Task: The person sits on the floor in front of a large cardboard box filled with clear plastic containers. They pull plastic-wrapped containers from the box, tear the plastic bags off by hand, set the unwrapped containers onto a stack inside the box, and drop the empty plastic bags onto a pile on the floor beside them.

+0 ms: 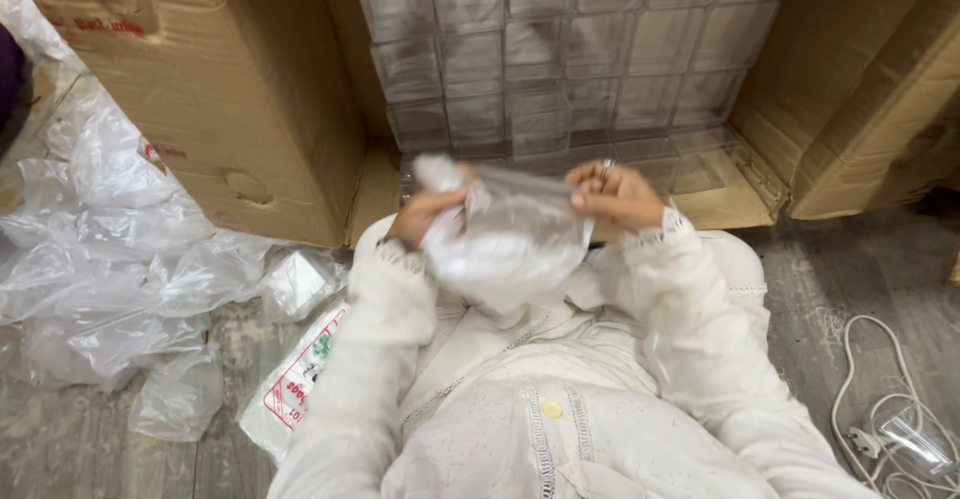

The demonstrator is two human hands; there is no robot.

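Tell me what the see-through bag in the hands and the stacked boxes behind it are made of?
The bag, held by the left hand and right hand, looks like thin, soft plastic: it is see-through, crinkled and shiny. The stacked clear boxes seem to be hard plastic, with straight edges and glossy walls. The big boxes beside them look like brown, matte cardboard.

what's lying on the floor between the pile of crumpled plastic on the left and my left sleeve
In the head view, a flat pack of bags with red print lies between the crumpled plastic pile and the left sleeve.
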